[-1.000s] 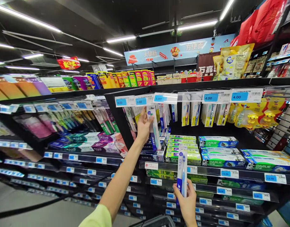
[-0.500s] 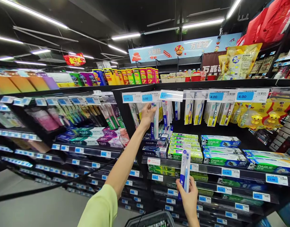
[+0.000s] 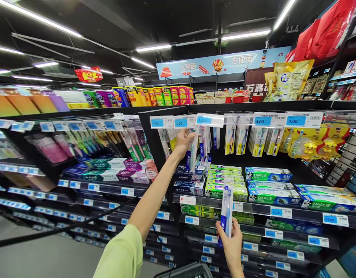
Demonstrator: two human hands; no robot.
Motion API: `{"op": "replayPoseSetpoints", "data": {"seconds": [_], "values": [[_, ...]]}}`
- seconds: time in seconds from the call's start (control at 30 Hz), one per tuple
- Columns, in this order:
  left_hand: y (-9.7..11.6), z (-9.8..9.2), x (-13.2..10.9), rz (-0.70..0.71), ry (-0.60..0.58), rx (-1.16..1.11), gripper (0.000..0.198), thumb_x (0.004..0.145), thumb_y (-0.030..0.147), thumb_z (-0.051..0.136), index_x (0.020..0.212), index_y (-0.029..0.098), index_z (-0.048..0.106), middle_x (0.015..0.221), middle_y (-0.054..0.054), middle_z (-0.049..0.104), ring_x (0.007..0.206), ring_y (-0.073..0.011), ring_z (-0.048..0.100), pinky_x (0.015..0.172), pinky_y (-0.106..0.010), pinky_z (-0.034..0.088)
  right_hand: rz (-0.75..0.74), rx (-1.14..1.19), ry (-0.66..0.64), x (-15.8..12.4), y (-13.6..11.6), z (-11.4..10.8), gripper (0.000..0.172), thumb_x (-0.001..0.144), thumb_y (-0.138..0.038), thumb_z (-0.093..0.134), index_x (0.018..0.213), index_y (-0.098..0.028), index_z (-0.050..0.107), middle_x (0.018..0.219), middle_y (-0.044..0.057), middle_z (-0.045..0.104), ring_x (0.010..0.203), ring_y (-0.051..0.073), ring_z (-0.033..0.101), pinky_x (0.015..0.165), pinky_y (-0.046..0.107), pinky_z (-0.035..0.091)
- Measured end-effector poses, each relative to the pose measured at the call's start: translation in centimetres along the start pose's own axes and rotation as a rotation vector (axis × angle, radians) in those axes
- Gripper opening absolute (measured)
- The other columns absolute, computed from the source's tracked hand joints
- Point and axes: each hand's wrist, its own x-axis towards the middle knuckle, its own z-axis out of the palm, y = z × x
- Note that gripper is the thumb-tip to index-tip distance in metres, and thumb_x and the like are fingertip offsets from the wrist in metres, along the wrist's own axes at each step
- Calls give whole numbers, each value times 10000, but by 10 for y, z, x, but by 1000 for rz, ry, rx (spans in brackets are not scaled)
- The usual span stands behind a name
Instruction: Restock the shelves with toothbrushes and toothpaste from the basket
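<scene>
My left hand (image 3: 183, 143) reaches up to the hanging rack and pinches the upper part of a packaged toothbrush (image 3: 191, 156) with a blue and clear pack and a pale green brush. Other packaged toothbrushes (image 3: 203, 141) hang just right of it, under the price tags. Lower down, my right hand (image 3: 231, 239) grips a second toothbrush pack (image 3: 226, 210), blue and white with a light blue brush, held upright in front of the toothpaste shelf. The fingers of the right hand close around its lower end.
Toothpaste boxes (image 3: 270, 193) fill the shelf below the rack. A dark basket (image 3: 186, 270) shows at the bottom edge. More toothbrushes (image 3: 93, 141) hang at the left. Snack cans (image 3: 166, 95) stand on top, and yellow bags (image 3: 292, 81) stand at the right.
The toothbrush pack at my left hand has shifted slightly right and tilted. My right hand keeps its pack almost in place. The basket shows lower in the view.
</scene>
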Motion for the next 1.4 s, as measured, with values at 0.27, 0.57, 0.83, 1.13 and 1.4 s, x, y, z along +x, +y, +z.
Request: {"op": "replayPoseSetpoints", "data": {"seconds": [0.27, 0.57, 0.83, 1.13, 1.4], "values": [[-8, 12, -6, 43, 83, -30, 576, 811, 334, 713, 1366, 247, 586, 1342, -113, 684, 956, -258, 770, 953, -436, 601, 0, 2, 6, -2, -1, -2, 485, 713, -557, 873, 926, -183, 651, 658, 13, 685, 540, 168, 614, 513, 257, 508], [-33, 14, 14, 73, 18, 82, 409, 859, 365, 725, 1225, 202, 643, 1301, -134, 688, 1173, -300, 695, 1075, -470, 514, 42, 153, -25, -6, 4, -2, 466, 802, -603, 776, 973, -190, 646, 840, 70, 761, 586, 177, 651, 497, 264, 526], [-44, 12, 22, 4, 90, 302, 384, 801, 303, 788, 1146, 202, 655, 1324, -149, 604, 1273, -317, 567, 1109, -481, 459, 64, 179, -69, -11, 2, -7, 474, 820, -608, 758, 997, -186, 635, 821, 56, 744, 574, 171, 645, 496, 261, 515], [3, 23, -105, -35, -172, 285, 220, 937, 369, 644, 1073, 210, 713, 1042, -82, 693, 939, -234, 687, 836, -373, 595, -22, 178, -44, -33, -24, 1, 488, 892, -652, 645, 1043, -187, 659, 765, 41, 721, 565, 152, 611, 505, 248, 494], [31, 47, -202, -481, -635, -109, 602, 801, 265, 826, 1366, 317, 623, 1119, -110, 731, 906, -255, 761, 664, -330, 662, -38, 95, -104, -42, -22, 14, 461, 935, -582, 630, 1162, -184, 686, 873, 69, 750, 635, 168, 636, 583, 273, 534]]}}
